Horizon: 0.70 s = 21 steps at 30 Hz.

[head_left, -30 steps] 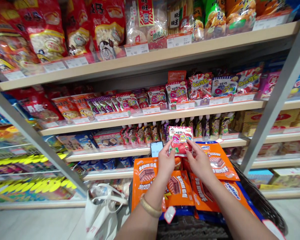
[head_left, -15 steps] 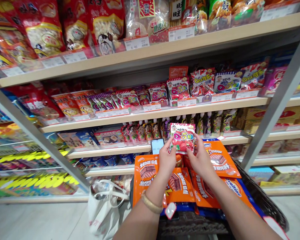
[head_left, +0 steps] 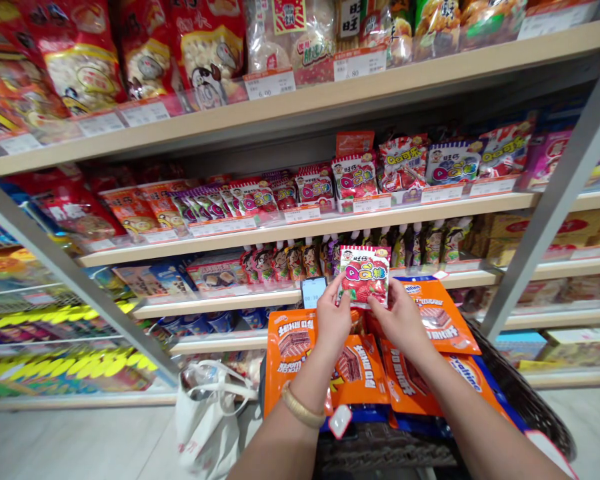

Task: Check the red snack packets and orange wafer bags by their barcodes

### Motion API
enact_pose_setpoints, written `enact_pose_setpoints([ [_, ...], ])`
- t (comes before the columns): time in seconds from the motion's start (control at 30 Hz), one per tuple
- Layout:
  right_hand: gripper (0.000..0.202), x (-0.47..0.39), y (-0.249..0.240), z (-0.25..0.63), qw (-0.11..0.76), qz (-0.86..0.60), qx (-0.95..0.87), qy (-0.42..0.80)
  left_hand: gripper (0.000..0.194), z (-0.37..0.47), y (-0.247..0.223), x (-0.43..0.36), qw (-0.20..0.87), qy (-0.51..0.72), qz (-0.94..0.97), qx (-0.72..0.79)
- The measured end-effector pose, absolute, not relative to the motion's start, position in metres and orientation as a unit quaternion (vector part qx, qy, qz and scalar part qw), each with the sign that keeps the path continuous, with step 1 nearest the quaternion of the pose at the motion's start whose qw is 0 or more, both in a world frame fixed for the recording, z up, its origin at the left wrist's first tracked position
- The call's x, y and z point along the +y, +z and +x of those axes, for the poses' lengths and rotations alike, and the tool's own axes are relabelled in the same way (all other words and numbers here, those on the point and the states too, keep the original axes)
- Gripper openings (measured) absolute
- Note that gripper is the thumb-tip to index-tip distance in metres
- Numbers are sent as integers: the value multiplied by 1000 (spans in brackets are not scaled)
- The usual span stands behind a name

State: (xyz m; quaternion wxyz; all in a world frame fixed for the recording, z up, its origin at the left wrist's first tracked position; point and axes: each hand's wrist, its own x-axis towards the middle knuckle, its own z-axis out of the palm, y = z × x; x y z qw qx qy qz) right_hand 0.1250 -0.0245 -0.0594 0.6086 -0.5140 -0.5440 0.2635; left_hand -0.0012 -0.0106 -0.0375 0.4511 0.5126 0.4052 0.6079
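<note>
A small red and white bag of gummy candy is held upright between my two hands, its printed front facing me. My left hand pinches its lower left side, thumb in front. On the lower right side my right hand grips it, thumb across the front and the other fingers mostly behind. Beneath my hands, orange wafer bags lie on a dark woven basket. A phone with a lit screen stands just left of the candy.
Shelving with wooden edges spans the view, stocked with snack bags and price tags. More gummy candy bags sit on the middle shelf. A white cloth bag rests on the floor left of the basket. A slanted metal post stands at right.
My right hand's fingers have shifted slightly, the thumb moving left and down on the candy bag. The bag's front is more fully visible. Both hands still hold it in nearly the same place.
</note>
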Motion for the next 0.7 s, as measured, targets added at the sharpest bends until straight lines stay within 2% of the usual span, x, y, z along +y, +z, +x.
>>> enact_pose_setpoints([
  [0.2,33,-26,-53,123,655,-495,-506,265,39,-4,-48,-4,396,612,541,421],
  [0.43,28,-33,-44,122,691,-493,-488,206,32,-4,-40,-8,358,607,558,439],
  [0.6,18,-37,-45,118,645,-479,-585,111,40,-4,-39,-13,448,574,583,360],
  [0.7,30,-40,-47,114,614,-457,-639,75,48,-3,-39,-14,474,569,586,330],
])
